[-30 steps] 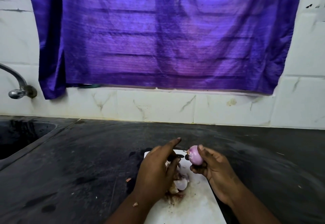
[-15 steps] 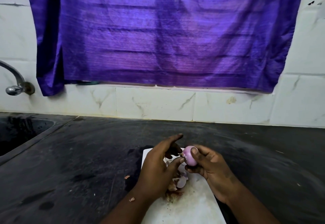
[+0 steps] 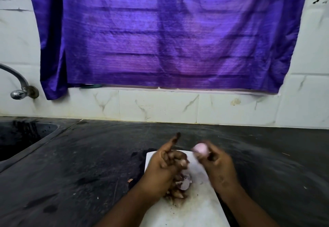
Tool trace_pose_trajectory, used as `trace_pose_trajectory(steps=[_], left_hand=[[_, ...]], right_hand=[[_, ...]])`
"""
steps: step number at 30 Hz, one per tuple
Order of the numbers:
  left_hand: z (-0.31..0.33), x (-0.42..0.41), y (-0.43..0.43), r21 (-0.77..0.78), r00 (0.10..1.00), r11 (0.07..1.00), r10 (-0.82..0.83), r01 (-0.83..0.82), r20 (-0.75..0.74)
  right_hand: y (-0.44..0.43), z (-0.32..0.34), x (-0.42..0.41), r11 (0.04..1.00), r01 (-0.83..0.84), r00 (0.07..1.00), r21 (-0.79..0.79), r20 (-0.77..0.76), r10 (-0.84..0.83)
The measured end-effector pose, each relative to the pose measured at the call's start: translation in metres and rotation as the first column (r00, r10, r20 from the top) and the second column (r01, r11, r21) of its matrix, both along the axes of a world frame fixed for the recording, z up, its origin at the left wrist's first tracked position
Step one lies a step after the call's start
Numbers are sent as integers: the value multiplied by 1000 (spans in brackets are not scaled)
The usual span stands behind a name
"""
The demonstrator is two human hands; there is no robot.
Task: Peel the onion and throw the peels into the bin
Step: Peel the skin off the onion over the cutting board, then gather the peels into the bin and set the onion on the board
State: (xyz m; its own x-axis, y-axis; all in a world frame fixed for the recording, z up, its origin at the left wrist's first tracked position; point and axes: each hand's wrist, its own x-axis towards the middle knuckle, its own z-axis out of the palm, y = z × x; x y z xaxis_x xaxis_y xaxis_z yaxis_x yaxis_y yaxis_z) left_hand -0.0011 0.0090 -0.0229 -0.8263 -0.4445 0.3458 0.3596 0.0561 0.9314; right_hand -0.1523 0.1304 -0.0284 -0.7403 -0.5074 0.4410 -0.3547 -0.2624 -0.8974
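Pink onion (image 3: pixel 200 149) pinched by the right hand (image 3: pixel 217 163) above a white board (image 3: pixel 195 209) — blurred. Beside it the left hand (image 3: pixel 166 165), fingers curled, forefinger up — whether it holds anything, I cannot tell. Brown peels (image 3: pixel 183 185) lie heaped on the board.

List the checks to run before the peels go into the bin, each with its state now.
1. Onion held securely in right hand: ok, fingers curl round it.
2. Onion fully peeled: cannot tell, visible side smooth and pink but blurred.
3. Peels all on white board: not ok, one scrap lies on the counter beside it.
4. Left hand free to scoop: cannot tell, fingers curled, blurred.
5. Bin within reach: cannot tell, none in view.
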Motion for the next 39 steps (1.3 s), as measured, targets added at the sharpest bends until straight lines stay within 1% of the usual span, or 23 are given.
trace_pose_trajectory(steps=[1, 2, 3, 5, 7, 9, 11, 12, 13, 14, 16, 17, 19, 21, 24, 25, 26, 28, 30, 32, 34, 36, 39], left_hand=[[0, 3, 8, -3, 997, 998, -68, 68, -24], [0, 3, 12, -26, 995, 996, -89, 88, -42], [2, 2, 11, -28, 996, 998, -56, 54, -66], [5, -3, -3, -1, 982, 990, 138, -139, -126], [8, -2, -11, -68, 944, 948, 298, -310, -144], [5, -1, -10, -269, 910, 869, 400, -416, -114], [-2, 3, -10, -533, 866, 701, 481, -474, -136], [-4, 3, -11, -610, 841, 621, 520, -492, -149], [-3, 3, -13, -634, 821, 588, 554, -503, -138], [-3, 2, -17, -630, 806, 582, 580, -514, -121], [-3, 0, -20, -610, 802, 603, 590, -514, -92], [-4, 0, -21, -575, 816, 649, 575, -497, -56], [-4, -1, -19, -423, 862, 786, 506, -451, 21], [-3, 0, -17, -262, 864, 842, 501, -471, 57], [-1, -1, -28, -116, 784, 792, 611, -600, 110], [2, -2, -35, -93, 759, 777, 629, -623, 166], [3, -4, -43, -97, 743, 773, 631, -627, 223], [5, -12, -56, -185, 712, 815, 572, -549, 408], [2, -20, -61, -266, 685, 857, 513, -441, 516], [-2, -26, -62, -213, 715, 911, 409, -352, 568], [-5, -25, -58, -229, 756, 946, 321, -228, 571], [-8, -19, -49, -244, 831, 959, 254, -147, 495], [-4, -4, -37, -148, 885, 983, 160, -105, 438]], right_hand=[[4, 3, -13, 993, 111, 992, -46, 63, -108], [9, 5, -24, 979, 185, 980, -79, 92, -178], [11, 7, -25, 977, 192, 979, -96, 92, -183], [8, 2, -9, 995, 12, 994, -99, 112, -1], [0, 0, 14, 980, -162, 970, -113, 165, 179], [-4, -3, 15, 968, -227, 952, -106, 187, 243], [-3, 0, 11, 970, -229, 953, -84, 185, 241], [-1, -1, 8, 972, -220, 953, -81, 196, 232], [-1, -3, 7, 974, -213, 952, -80, 206, 225], [0, -4, 8, 974, -213, 953, -72, 203, 223], [2, -3, 9, 981, -188, 963, -39, 189, 192], [4, -1, 8, 984, -178, 965, -28, 193, 180], [7, 1, 7, 981, -192, 955, -31, 225, 195], [7, -2, 6, 976, -217, 942, -28, 258, 217], [-3, 0, 2, 982, -178, 953, 62, 258, 157], [-9, 0, -2, 979, -163, 963, 122, 236, 131], [-15, 1, -5, 970, -146, 973, 194, 206, 105], [-27, 4, -11, 946, -100, 988, 307, 140, 59], [-36, 7, -10, 937, -98, 990, 336, 131, 56], [-44, 9, -3, 931, -139, 984, 337, 156, 91], [-48, 10, 7, 906, -199, 975, 372, 165, 147], [-47, 4, 19, 882, -273, 958, 384, 190, 213], [-41, -1, 31, 878, -386, 907, 282, 288, 306]])
